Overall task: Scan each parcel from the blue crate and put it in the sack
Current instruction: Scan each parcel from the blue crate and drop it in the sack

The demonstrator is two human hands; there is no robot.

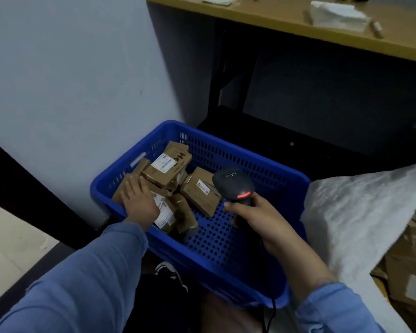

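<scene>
I'm somewhere mid-task, and I judge that from the crate point(250, 164) alone. Its near-right floor is bare, while several brown parcels point(168, 169) lie heaped in the far-left part, so plenty is left to do. One labelled parcel point(199, 191) lies at the right edge of the heap, just beside the scanner point(233, 183).

My left hand point(139, 200) rests on top of a parcel at the near-left of the heap. The fingers are fairly straight and laid over it, not closed round it as far as I can tell. That parcel is not yet lifted or scanned.

My right hand point(257, 219) grips the scanner's handle, fingers wrapped round it. The scanner's head is over the crate and a red light shows on it.

The sack point(360, 212) stands to the right of the crate, white and crumpled, with its near flap facing me. I can't see into it, so I can't tell how many parcels have gone in.

Each parcel in the heap has yet to be picked up, scanned and carried right to the sack.
</scene>
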